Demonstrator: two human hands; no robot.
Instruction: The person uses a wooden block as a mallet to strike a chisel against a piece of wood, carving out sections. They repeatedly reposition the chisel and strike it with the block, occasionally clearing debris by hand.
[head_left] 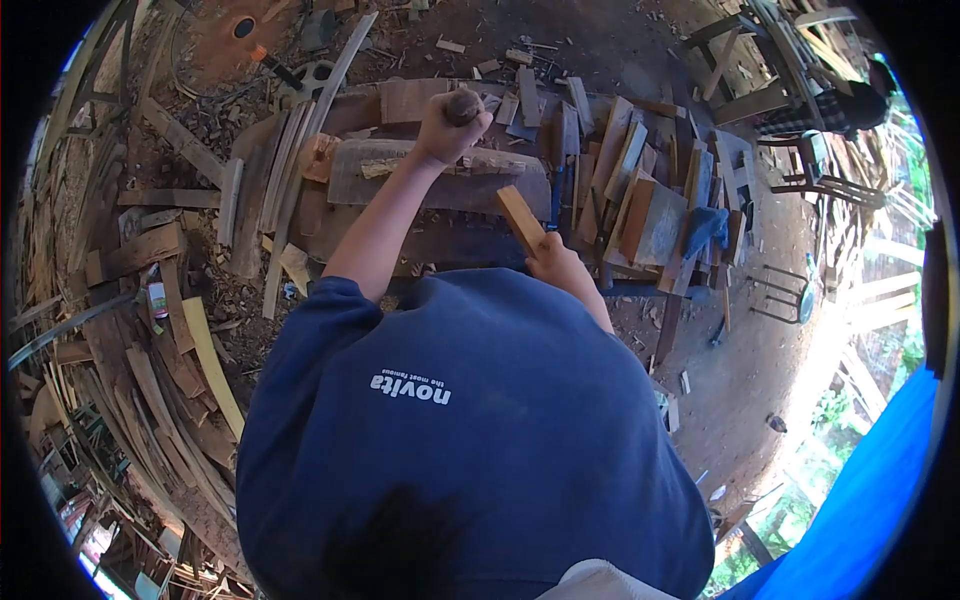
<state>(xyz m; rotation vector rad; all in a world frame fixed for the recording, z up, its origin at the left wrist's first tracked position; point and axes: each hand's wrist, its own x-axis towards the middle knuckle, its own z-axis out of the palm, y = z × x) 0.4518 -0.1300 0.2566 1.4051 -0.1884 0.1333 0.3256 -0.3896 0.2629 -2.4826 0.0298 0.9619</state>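
Note:
My left hand [452, 132] is closed around a tool with a round wooden handle end [462, 106]; its lower part is hidden by my fist. Below that fist lies a thick wooden board [350, 192], with strips of chips and rough wood along its top. Lower and to the right, my right hand [556, 258] grips one end of a squared wooden block [521, 218]. The block slants up and left, apart from my left hand, near the board's right end.
Many cut wood pieces [655, 222] are heaped at the right, with a blue cloth [706, 230] on them. Long planks [290, 165] lie at the left. A metal-legged stool [806, 300] and a chair [820, 170] stand right. Shavings litter the dirt floor.

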